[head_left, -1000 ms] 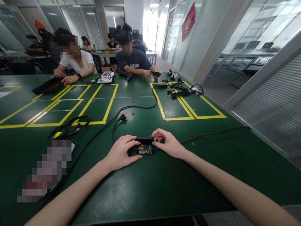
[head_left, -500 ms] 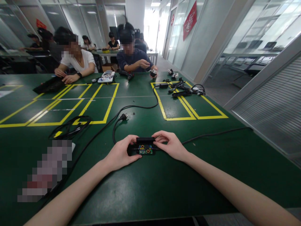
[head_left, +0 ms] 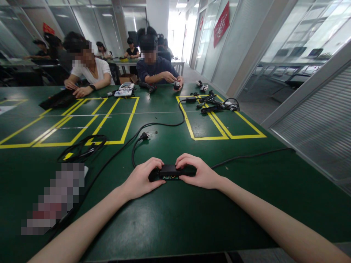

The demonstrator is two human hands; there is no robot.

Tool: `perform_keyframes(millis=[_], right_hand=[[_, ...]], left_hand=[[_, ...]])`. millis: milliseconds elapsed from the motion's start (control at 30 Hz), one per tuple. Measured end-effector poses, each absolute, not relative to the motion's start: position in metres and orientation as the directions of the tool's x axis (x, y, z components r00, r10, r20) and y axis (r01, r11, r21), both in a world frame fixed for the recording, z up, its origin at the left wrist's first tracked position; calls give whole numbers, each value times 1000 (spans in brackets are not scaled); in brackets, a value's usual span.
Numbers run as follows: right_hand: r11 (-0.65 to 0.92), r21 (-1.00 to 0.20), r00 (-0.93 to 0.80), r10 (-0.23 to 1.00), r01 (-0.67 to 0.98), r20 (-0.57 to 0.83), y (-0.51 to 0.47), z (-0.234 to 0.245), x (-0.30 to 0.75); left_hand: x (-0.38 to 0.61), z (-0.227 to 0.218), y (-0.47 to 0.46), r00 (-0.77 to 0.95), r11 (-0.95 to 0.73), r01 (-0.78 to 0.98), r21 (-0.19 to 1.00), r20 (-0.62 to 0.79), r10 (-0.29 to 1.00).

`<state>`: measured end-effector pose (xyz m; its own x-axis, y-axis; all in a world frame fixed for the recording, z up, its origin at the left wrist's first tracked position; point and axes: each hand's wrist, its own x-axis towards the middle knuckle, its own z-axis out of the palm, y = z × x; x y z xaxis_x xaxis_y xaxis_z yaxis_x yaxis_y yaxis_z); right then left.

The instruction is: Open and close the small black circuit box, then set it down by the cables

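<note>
A small black power adapter sits on the table between my hands. Its black cover [head_left: 169, 168] is tilted over the lower half, and a strip of circuit board [head_left: 171, 178] with a coil shows at the near side. My left hand [head_left: 141, 177] is closed around the left end, fingers on top and thumb at the near edge. My right hand [head_left: 201, 173] grips the right end in the same way, fingertips on the cover. A black cord with a plug [head_left: 144, 136] runs from the left end, and another cable [head_left: 246, 156] leads off to the right.
On my left lie a coiled black cable [head_left: 82, 148] and a blurred flat object [head_left: 55, 201]. Yellow tape outlines mark the green table [head_left: 153, 226]. Adapters and cables [head_left: 216, 104] lie far right. A power drill [head_left: 148, 87] rests near two people working across the table.
The cover has swung down toward me, from standing upright behind the circuit board to lying over most of it. My right hand has shifted slightly, its thumb now at the near side.
</note>
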<state>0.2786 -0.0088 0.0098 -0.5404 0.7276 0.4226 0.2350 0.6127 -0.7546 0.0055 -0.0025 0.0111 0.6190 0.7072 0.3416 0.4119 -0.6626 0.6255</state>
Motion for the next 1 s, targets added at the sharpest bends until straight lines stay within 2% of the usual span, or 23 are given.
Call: perform_keyframes(millis=[333, 600, 833, 1000], right_hand=[[700, -649, -624, 657, 297, 423, -10, 8, 281], [781, -423, -665, 618, 459, 419, -11, 1, 275], [794, -325, -709, 606, 513, 361, -13, 3, 276], [791, -300, -713, 611, 533, 345, -14, 6, 277]], left_hand=[[4, 11, -2, 655, -731, 429, 530, 374, 656], [4, 11, -2, 643, -731, 448, 514, 383, 664], [7, 11, -1, 698, -832, 422, 362, 456, 552], [9, 12, -2, 700, -857, 411, 310, 494, 515]])
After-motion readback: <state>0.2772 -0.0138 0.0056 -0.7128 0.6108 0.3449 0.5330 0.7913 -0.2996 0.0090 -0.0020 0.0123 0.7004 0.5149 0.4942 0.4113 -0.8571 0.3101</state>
